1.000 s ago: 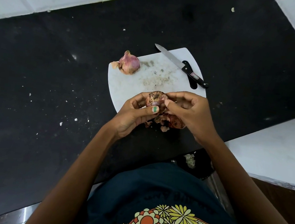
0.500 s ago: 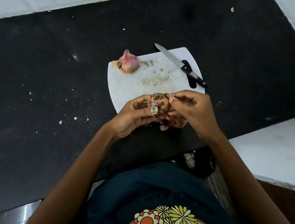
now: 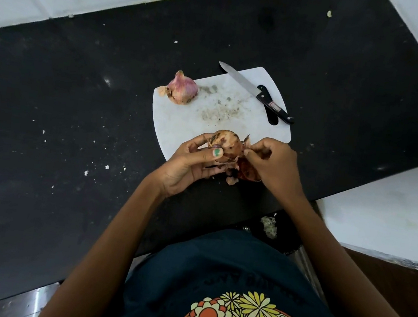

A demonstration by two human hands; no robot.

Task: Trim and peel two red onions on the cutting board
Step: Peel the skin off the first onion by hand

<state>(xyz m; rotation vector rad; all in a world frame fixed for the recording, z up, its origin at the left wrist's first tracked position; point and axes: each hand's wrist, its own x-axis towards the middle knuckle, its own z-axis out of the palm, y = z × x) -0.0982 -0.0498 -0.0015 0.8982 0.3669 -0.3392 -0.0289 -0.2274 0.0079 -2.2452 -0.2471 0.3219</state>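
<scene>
Peeling: the step in hand, judging by dry skin coming off one onion over the near edge of the cutting board [image 3: 180, 123].
Second red onion [image 3: 182, 88]: at 10 o'clock on the board, by its far left corner, untouched, papery skin and pointed top on; a loose flake lies beside it.
Left hand [image 3: 188, 163]: at 6 o'clock of the board, fingers curled round the held onion [image 3: 226, 144], green-nailed thumb pressed on its near side.
Right hand [image 3: 270, 163]: just right of that onion, fingertips pinching a flap of skin [image 3: 247, 141]; torn peel [image 3: 247, 172] hangs beneath.
Knife [image 3: 257, 91]: at 1 o'clock on the board, lying idle, well apart from both hands.
Next move: probably pulling the pinched flap away while the left hand turns the onion, then taking up the second one.
</scene>
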